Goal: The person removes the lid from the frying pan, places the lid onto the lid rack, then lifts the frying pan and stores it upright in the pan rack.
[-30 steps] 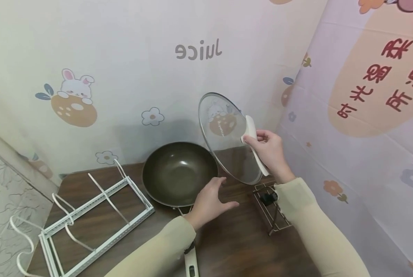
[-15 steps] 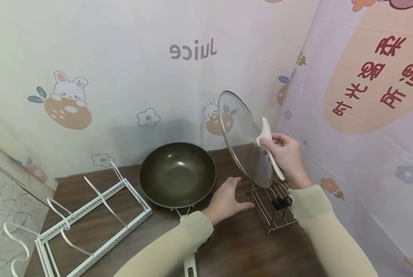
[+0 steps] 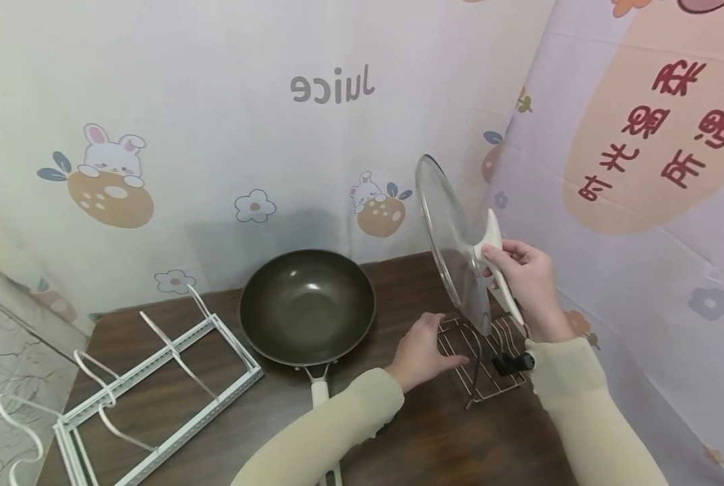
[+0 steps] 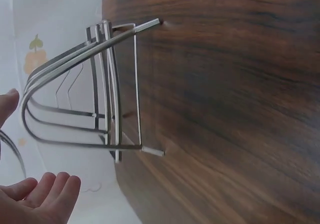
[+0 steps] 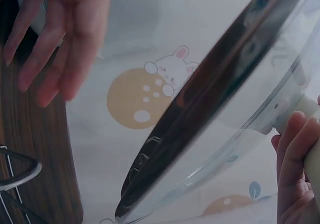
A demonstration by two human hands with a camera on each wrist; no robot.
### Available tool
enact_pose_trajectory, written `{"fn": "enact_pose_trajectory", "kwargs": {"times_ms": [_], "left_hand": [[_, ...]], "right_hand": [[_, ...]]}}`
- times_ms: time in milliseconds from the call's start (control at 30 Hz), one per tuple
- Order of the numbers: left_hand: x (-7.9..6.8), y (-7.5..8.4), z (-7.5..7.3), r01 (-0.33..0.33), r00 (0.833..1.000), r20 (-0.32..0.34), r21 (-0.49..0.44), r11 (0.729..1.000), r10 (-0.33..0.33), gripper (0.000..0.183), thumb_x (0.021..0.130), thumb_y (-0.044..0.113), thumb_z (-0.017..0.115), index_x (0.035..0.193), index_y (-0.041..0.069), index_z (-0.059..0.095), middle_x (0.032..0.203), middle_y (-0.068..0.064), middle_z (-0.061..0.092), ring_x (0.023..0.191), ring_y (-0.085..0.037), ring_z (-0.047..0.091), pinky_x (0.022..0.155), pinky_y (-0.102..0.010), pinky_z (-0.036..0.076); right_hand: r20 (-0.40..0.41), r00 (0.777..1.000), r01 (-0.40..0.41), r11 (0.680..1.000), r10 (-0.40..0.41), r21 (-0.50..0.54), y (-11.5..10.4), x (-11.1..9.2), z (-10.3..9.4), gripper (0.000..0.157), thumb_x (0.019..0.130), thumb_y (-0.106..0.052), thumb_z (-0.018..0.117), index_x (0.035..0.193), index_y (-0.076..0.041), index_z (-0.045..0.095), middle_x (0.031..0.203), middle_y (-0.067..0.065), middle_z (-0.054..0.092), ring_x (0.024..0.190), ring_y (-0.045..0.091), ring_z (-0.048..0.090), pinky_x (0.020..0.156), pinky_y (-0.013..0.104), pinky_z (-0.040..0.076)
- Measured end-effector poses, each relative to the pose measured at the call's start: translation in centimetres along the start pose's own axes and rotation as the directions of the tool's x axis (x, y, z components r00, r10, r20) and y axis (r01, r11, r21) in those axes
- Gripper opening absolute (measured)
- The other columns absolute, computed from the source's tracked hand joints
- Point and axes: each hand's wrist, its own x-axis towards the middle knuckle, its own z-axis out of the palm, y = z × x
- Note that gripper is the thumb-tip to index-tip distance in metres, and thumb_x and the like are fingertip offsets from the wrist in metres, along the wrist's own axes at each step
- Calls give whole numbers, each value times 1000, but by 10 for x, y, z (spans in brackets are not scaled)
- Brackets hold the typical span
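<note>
One lid (image 3: 451,244), one wire rack (image 4: 116,94)

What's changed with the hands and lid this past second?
The right hand has carried the glass lid rightward, away from the pan and toward the wire rack, now more edge-on to the head camera. The empty left hand has also moved right, to near the rack. Nothing was grasped or released. The pan and white frame stayed put on the table.
</note>
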Motion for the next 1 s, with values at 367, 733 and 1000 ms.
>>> {"fn": "enact_pose_trajectory", "kwargs": {"times_ms": [367,733,1000], "left_hand": [[11,6,35,25,999,-36,-97,995,-29,81,84,55,81,145,9,53,144,-3,57,129,-15,62,103,-24,55],[20,14,34,13,1000,-20,-75,997,-14,69,85,50,82,138,12,59,138,0,62,125,-12,64,103,-19,54],[24,1,21,39,999,-7,-121,992,-40,66,85,46,83,138,13,61,140,0,64,128,-13,64,104,-22,54]], "right_hand": [[5,1000,-14,998,14,62,9,-7,-14,23,92,-27,80,108,-12,71,77,-7,74,61,6,68,50,20,56],[7,1000,-17,992,16,126,14,-6,-21,22,92,-24,80,108,-11,72,76,-5,75,59,7,68,50,20,55],[24,1000,3,986,-7,167,19,-4,-22,14,94,-21,77,105,-14,75,74,-3,76,60,7,70,48,19,55]]}}
